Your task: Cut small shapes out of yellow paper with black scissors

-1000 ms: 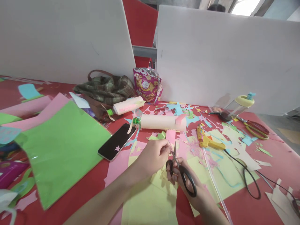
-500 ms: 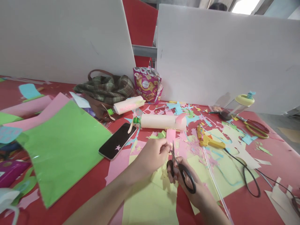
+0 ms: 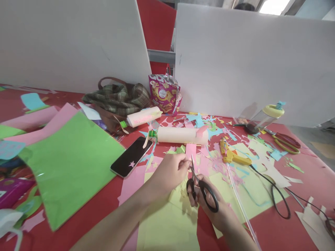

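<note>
My right hand [image 3: 210, 200] has its fingers through the black handles of a pair of scissors [image 3: 194, 175], whose blades point up and away from me. Close beside the blades, my left hand [image 3: 170, 172] is closed in a pinch. What lies between its fingertips is too small to make out. Beneath both hands are yellow paper sheets [image 3: 167, 226] and small scraps. Just beyond them lies a paper-wrapped bottle [image 3: 178, 135] on its side, with a green neck and a pink paper fin. A pink paper strip [image 3: 191, 150] sits in front of it.
A phone [image 3: 131, 157] and a large green sheet [image 3: 73, 160] lie to the left. At the right are a yellow glue gun [image 3: 235, 158] with its cord, a clear bottle [image 3: 264, 120] and red-and-yellow-handled scissors [image 3: 286, 143]. A snack bag [image 3: 164, 94] and plaid bag [image 3: 120, 97] stand behind.
The scissors' tips have shifted slightly up and to the left, beside my left fingertips. My left hand stays pinched in nearly the same place.
</note>
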### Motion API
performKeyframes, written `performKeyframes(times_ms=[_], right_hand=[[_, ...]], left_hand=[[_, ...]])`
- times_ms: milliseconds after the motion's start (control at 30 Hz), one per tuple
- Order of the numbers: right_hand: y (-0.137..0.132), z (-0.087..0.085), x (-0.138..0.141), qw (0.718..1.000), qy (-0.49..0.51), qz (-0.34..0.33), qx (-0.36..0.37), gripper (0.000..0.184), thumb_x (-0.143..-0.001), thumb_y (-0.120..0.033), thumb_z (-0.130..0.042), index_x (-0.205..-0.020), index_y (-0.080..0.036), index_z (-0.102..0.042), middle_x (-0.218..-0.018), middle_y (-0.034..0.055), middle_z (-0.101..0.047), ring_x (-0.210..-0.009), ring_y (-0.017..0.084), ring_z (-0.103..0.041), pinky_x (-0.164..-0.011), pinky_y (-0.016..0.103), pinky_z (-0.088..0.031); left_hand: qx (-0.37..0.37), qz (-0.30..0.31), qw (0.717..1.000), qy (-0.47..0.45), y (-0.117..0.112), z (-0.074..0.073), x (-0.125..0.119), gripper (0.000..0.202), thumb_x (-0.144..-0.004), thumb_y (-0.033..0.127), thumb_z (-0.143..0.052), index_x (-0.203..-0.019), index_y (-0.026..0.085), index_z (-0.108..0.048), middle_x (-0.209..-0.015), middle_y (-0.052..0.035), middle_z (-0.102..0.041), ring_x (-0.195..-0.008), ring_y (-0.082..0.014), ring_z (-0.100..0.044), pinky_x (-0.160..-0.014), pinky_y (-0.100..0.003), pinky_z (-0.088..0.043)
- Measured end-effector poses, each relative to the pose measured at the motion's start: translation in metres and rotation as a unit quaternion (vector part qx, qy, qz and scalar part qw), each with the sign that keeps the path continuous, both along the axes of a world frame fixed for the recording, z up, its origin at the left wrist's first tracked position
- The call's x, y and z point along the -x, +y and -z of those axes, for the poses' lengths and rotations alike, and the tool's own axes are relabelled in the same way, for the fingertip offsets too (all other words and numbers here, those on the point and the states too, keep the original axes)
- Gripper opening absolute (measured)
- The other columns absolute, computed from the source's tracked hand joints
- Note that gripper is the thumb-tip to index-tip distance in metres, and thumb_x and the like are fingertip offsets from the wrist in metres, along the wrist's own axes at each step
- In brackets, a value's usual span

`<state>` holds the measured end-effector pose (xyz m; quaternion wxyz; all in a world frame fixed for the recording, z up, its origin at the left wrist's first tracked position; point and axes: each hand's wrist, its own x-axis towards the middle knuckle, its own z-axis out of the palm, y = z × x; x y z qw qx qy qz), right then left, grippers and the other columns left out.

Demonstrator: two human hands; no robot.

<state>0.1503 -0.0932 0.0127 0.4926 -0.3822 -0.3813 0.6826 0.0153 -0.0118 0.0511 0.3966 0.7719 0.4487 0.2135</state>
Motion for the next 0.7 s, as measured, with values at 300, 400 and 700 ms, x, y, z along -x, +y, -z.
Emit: performKeyframes(times_ms=[300, 400, 700], right_hand=[[0.0016, -0.0019, 0.0013, 1.0, 0.018, 0.001, 0.001, 0.024, -0.071, -0.037, -0.056, -0.079, -0.021, -0.041, -0.068, 0.0007, -0.05, -0.056, 0.011, -0.041, -0.052, 0.024, -0.03], [0.0017, -0.0029, 0.002, 1.0, 0.013, -0.001, 0.004, 0.023, -0.071, -0.036, -0.057, -0.078, -0.02, -0.04, -0.066, 0.0004, -0.049, -0.055, 0.011, -0.041, -0.051, 0.023, -0.03], [0.0021, -0.0071, 0.0027, 1.0, 0.004, 0.009, 0.016, 0.03, -0.067, -0.043, -0.058, -0.077, -0.021, -0.04, -0.064, -0.0002, -0.048, -0.053, 0.011, -0.041, -0.05, 0.023, -0.03]], left_hand=[[0.004, 0.0, 1.0, -0.001, 0.0018, -0.0007, 0.0006, 0.028, -0.079, 0.029, -0.031, -0.055, 0.016, -0.034, -0.051, 0.0044, -0.029, -0.049, -0.0076, -0.028, -0.046, -0.021, -0.02], [0.009, 0.002, 1.0, -0.008, 0.0022, 0.0006, 0.0009, 0.027, -0.079, 0.029, -0.031, -0.055, 0.016, -0.034, -0.052, 0.0044, -0.029, -0.05, -0.0078, -0.029, -0.046, -0.021, -0.02], [0.054, 0.002, 0.998, -0.038, 0.0036, 0.0022, 0.0003, 0.027, -0.078, 0.03, -0.032, -0.056, 0.016, -0.035, -0.054, 0.0043, -0.029, -0.05, -0.008, -0.029, -0.046, -0.021, -0.021]])
